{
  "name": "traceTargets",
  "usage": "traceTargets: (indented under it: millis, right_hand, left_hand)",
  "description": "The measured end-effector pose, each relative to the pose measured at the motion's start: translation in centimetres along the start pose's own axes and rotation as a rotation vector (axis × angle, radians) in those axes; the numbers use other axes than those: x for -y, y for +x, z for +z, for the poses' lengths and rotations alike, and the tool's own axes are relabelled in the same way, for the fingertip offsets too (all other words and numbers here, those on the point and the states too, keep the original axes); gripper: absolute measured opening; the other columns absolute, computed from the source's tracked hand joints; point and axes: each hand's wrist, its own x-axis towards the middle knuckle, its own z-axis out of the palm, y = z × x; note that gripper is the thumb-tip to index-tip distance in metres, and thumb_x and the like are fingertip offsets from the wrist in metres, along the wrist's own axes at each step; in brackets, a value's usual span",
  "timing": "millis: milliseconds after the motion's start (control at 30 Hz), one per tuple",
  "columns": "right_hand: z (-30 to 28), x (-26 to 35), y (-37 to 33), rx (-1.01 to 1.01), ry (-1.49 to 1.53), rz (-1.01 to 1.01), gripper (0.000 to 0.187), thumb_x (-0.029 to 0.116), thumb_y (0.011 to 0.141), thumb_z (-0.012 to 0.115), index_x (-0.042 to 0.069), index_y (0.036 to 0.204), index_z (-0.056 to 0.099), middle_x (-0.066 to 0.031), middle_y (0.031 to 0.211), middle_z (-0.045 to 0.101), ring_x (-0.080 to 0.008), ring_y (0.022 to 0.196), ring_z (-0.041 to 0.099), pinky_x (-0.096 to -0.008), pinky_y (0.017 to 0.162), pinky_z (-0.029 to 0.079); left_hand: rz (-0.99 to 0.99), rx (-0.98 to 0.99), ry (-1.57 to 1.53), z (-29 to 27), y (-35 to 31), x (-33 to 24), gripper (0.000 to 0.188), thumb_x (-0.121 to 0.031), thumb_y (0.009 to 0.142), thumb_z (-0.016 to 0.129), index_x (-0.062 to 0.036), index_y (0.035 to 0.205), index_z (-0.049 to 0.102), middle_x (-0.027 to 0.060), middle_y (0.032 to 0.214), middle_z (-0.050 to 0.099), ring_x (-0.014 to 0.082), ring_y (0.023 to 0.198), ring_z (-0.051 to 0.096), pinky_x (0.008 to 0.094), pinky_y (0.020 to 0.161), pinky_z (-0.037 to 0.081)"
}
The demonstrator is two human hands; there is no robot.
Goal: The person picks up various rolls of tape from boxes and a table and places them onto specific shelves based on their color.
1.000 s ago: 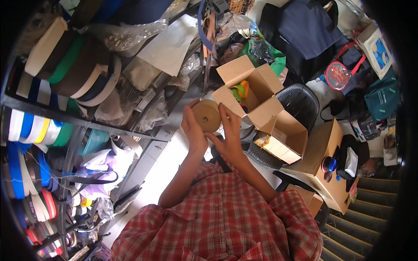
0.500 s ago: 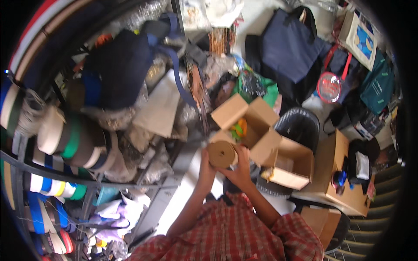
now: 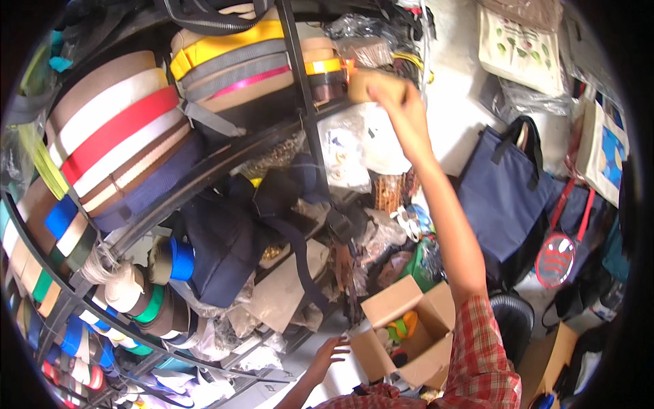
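My right hand [image 3: 400, 101] is stretched up and away at the upper middle, its fingers wrapped round a roll of tan webbing [image 3: 365, 84]. The roll is a little blurred and sits at the end of the upper shelf [image 3: 262, 123], beside a short stack of tan, yellow and brown webbing rolls [image 3: 321, 67]. Whether it rests on the shelf I cannot tell. Low in the picture, my left hand [image 3: 325, 358] is empty with its fingers apart, just left of an opened cardboard box [image 3: 371, 351] with colourful rolls inside.
Many webbing rolls [image 3: 126, 136] in white, red, brown and blue fill the rack at left. Below the upper shelf lie a dark bag [image 3: 221, 249] and a beige sheet [image 3: 286, 279]. A navy tote bag [image 3: 504, 198] hangs on the right, near a red-rimmed round pouch [image 3: 555, 260].
My right hand has carried the tan roll up to the upper shelf. My left hand has let go of it and is lower. The view has swung up and left.
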Motion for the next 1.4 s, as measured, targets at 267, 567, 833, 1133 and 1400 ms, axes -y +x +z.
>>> traceTargets:
  millis: [267,567,833,1133,1400]
  right_hand:
    - [9.8,-0.4,17.7,0.028,-0.047,-0.002,0.087,0.067,0.069,0.066,-0.007,0.114,0.063,-0.0235,0.111,0.064,-0.0299,0.109,0.061,-0.0356,0.092,0.045]
    - [14.5,-3.9,19.5,0.149,-0.083,-0.091,0.095,0.07,0.061,0.071,-0.014,0.104,0.061,-0.0268,0.102,0.066,-0.0306,0.098,0.066,-0.0376,0.087,0.05]
    - [12.8,-0.8,16.4,0.23,0.199,-0.046,0.084,0.051,0.072,0.074,-0.013,0.122,0.052,-0.0267,0.12,0.059,-0.0331,0.112,0.059,-0.0358,0.094,0.046]
    - [14.0,-1.3,17.7,0.146,-0.022,-0.04,0.1,0.062,0.075,0.064,-0.018,0.13,0.04,-0.035,0.132,0.046,-0.0403,0.128,0.044,-0.0401,0.106,0.036]
    - [12.1,-2.9,19.1,0.076,0.094,-0.008,0.09,0.062,0.083,0.055,-0.016,0.128,0.045,-0.0341,0.13,0.048,-0.0384,0.125,0.047,-0.0391,0.104,0.037]
  left_hand:
    - [0.015,-0.208,-0.099,0.4,0.9,3.2,0.049,-0.038,0.1,0.036,-0.001,0.13,0.048,0.0162,0.124,0.059,0.0268,0.108,0.059,0.0399,0.09,0.047]
    - [-0.053,-0.349,-0.128,1.4,0.9,2.8,0.046,-0.036,0.099,0.038,-0.0014,0.126,0.051,0.0163,0.122,0.059,0.0274,0.108,0.06,0.0397,0.09,0.047]
    - [-0.036,-0.398,-0.119,1.3,0.9,2.8,0.045,-0.034,0.098,0.038,-0.0014,0.126,0.051,0.0161,0.121,0.059,0.0275,0.108,0.059,0.0404,0.09,0.047]
    - [-0.046,-0.384,-0.116,2.5,0.7,2.2,0.047,-0.036,0.098,0.037,0.0002,0.125,0.051,0.0159,0.118,0.06,0.0264,0.106,0.059,0.0385,0.089,0.048]
    - [-0.06,-0.364,-0.097,2.5,1.4,3.1,0.05,-0.039,0.098,0.037,0.0001,0.125,0.051,0.0156,0.12,0.059,0.0254,0.107,0.059,0.0384,0.09,0.048]
